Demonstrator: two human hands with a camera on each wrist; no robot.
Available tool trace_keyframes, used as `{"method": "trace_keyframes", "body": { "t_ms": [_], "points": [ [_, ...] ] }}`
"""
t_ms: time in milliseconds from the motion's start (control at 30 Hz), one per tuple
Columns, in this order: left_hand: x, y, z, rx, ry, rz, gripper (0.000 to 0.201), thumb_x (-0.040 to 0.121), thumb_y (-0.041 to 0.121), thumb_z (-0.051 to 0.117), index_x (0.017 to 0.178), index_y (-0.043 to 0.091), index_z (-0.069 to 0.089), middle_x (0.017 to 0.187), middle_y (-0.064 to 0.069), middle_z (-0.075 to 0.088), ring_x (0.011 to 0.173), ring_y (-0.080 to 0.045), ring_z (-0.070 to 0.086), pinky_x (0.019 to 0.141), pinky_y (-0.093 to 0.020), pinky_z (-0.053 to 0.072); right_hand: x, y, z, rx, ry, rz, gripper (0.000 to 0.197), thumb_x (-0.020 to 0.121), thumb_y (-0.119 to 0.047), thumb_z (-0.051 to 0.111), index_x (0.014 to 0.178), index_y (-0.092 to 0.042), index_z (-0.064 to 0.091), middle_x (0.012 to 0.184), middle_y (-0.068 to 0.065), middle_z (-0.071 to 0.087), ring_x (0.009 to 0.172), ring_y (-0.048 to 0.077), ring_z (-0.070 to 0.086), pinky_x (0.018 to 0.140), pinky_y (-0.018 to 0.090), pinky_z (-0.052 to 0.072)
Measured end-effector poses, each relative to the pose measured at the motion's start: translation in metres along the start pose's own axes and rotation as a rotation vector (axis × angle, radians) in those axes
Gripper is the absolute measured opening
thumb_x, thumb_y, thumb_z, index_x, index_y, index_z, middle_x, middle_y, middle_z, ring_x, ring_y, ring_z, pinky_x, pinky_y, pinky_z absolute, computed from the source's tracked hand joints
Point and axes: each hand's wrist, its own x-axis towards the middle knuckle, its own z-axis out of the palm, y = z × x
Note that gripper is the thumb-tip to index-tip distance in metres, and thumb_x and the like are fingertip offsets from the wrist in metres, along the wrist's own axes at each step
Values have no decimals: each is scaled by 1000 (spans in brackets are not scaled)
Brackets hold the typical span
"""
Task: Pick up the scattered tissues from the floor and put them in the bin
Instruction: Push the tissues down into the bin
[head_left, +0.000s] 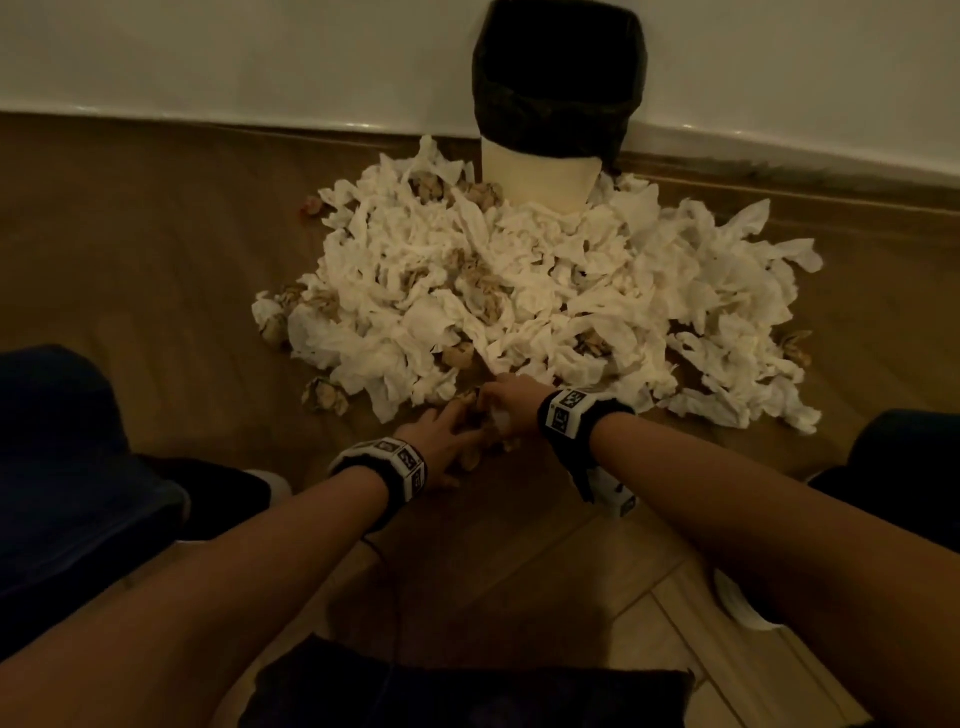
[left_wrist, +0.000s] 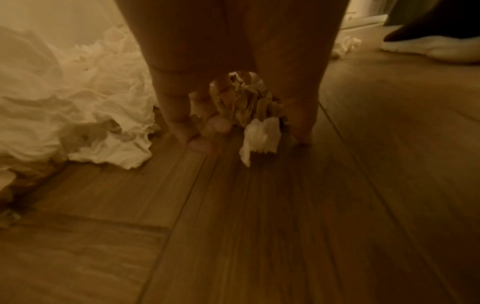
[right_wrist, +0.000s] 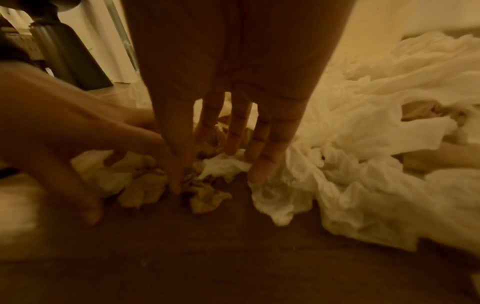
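No readable text, brand or number appeared anywhere; the white wristbands (head_left: 567, 413) carried only black-and-white square marker patterns, not legible as writing.

There is one bin (head_left: 560, 98), far away by the wall. There are two hands, a left hand (head_left: 441, 441) and a right hand (head_left: 506, 402), near the front. Each arm has one wristband, so two wristbands (head_left: 384, 465). There is one big pile of tissues (head_left: 519, 291), too many to count. Two shoes (left_wrist: 431, 48) show, one on each side.
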Motion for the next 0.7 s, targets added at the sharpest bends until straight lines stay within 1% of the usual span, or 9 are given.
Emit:
{"method": "trace_keyframes", "body": {
  "t_ms": [100,167,267,333,400,500,533,600,700],
  "points": [
    [2,-2,-1,-6,14,23,81,81,48,63,134,54,3,135,3,-1,114,-36,45,71,-37,50,3,1,11,-105,-3,28,59,81,-36,69,132,-26,40,134,9,34,122,34,36,96,45,40],
    [3,-2,-2,-33,-2,24,83,82,47,63,131,56,-3,133,2,1,106,-34,51,60,-31,45,4,1,19,-168,-6,40,68,78,-37,72,135,-31,34,140,9,27,129,37,27,100,51,37],
    [5,-1,-5,-78,-61,30,81,85,39,61,135,53,-1,143,-4,1,89,-27,57,48,-21,38,5,2,29,-218,-30,55,79,72,-40,76,135,-36,28,147,10,16,135,42,16,102,59,31],
    [7,-3,-4,-115,-81,40,75,89,33,57,140,48,4,147,-6,3,69,-16,51,42,-17,32,4,1,33,-249,-26,57,76,73,-39,74,134,-37,29,147,10,14,134,45,17,102,60,30],
    [7,-2,-3,-152,-86,54,68,92,27,51,143,44,9,149,-4,8,67,-12,47,46,-18,35,2,1,37,-244,-13,59,69,78,-34,71,134,-37,31,145,11,16,131,47,22,102,57,31],
    [4,2,-4,-138,-70,69,56,90,30,51,139,41,26,147,-5,22,102,-27,57,75,-33,51,1,1,42,-138,9,38,52,85,-23,62,133,-29,41,143,10,20,125,41,36,102,47,39],
    [1,3,-8,-151,-76,62,49,90,34,50,135,40,31,142,-7,32,103,-27,58,80,-35,51,0,0,43,-105,16,34,48,87,-21,59,133,-25,45,142,9,23,123,37,39,103,44,40],
    [1,2,-11,-176,-102,49,43,92,31,49,132,33,35,139,-10,34,96,-26,59,78,-34,53,0,-2,40,-76,14,46,43,90,-18,55,133,-15,48,140,11,31,120,32,45,102,38,40],
    [5,-2,-10,-206,-132,5,47,92,16,49,137,18,36,141,-11,25,105,-30,53,79,-30,46,1,-4,32,-56,18,82,34,94,-14,50,127,-5,52,134,15,42,117,30,49,97,34,40]
  ]
}}
